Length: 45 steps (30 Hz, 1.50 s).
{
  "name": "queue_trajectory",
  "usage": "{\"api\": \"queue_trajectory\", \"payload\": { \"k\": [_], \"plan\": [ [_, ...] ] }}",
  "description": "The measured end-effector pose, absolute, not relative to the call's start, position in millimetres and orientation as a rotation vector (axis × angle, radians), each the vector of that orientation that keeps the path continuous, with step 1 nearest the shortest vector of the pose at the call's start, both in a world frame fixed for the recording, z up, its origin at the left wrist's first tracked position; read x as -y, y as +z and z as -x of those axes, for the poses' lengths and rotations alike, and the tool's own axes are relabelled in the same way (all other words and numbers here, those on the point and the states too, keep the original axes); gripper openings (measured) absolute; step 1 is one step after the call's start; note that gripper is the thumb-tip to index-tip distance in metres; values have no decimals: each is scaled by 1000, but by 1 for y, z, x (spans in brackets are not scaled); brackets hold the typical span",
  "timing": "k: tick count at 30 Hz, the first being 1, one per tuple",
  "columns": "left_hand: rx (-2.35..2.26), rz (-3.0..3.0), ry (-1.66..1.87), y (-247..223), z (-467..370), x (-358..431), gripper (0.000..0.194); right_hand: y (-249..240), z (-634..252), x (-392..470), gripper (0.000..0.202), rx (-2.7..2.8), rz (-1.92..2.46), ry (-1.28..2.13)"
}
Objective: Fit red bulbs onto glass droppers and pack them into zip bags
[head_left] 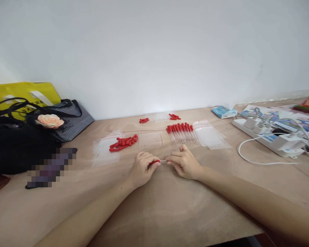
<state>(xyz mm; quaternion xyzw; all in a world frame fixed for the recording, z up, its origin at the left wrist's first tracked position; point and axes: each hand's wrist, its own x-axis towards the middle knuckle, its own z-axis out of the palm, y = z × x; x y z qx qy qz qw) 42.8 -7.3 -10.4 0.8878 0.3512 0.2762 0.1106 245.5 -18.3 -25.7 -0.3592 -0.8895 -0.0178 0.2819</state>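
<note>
Red bulb [155,162], clamped in the left hand [144,168], with clear tube [163,161] spanning the gap and pinched in the right hand [184,162]; 2 hands near each other. Just beyond the grip, row of bare tubes [151,140]. Beyond and left, loose red bulbs [123,142], partly over plastic bags [99,152]. Beyond and right, row of red-topped tubes [182,133].

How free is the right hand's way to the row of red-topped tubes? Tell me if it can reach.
Probably yes: the red-topped tubes lie just beyond the right hand, and nothing visible stands between. It is holding a clear tube, though, so it would likely have to let go first.
</note>
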Motion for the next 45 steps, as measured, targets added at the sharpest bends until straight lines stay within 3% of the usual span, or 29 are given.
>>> {"api": "queue_trajectory", "payload": {
  "k": [19,25,30,34,37,45],
  "plan": [
    [-1027,-2726,767,-13,-42,7,17,-25,-233,18,23,2382,898,179],
    [-1100,-2740,854,-10,-36,2,16,-17,-240,21,24,2410,970,-6],
    [-1178,-2760,859,-11,-29,-2,15,-18,-240,23,20,2429,1108,-40],
    [-1640,-2677,940,-11,-12,-16,32,-15,-239,0,22,2196,1396,100],
    [-1948,-2582,844,-9,7,-27,28,-11,-232,-27,22,1906,1658,163],
    [-2099,-2553,651,-8,38,-41,24,-16,-212,-70,24,1758,2014,-59]
  ]
}}
